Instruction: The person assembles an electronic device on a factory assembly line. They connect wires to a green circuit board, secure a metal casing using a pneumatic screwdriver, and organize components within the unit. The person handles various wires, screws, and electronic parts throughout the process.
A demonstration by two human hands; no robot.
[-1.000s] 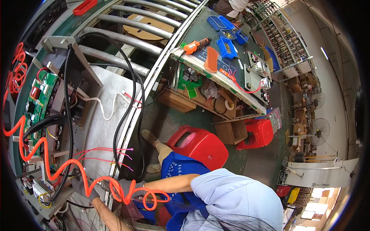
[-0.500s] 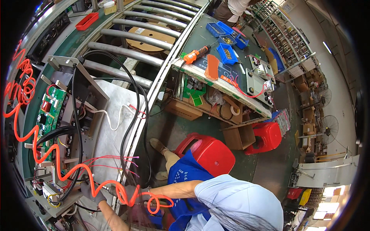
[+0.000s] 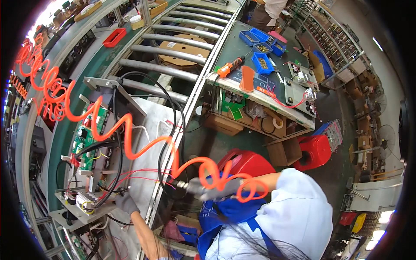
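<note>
My right hand [image 3: 223, 189], in a dark grey glove, is closed around a hand-held air tool [image 3: 183, 185]. Its silvery front end points left, over the conveyor's near edge. A red-orange coiled hose [image 3: 143, 151] loops across the hand and runs up to the left. My left hand [image 3: 126, 203], also gloved, has its fingers bunched by the lower right edge of an open metal chassis [image 3: 93, 208]; what they hold is hidden. A green circuit board [image 3: 100, 120], black cables and small parts fill the chassis. Thin red wires [image 3: 143, 170] stick out of it to the right.
The chassis stands on a pale board [image 3: 145, 149] beside conveyor rollers [image 3: 162, 69]. Across the gap, a workbench [image 3: 236, 43] carries blue bins [image 3: 262, 63] of small parts and an orange electric screwdriver [image 3: 230, 67]. Red stools [image 3: 247, 162] stand below. Another person [image 3: 266, 15] is at the far end.
My right hand has moved right, away from the chassis, with the air tool, stretching the coiled hose across the view. My left hand stays by the chassis edge. The whole view has shifted.
</note>
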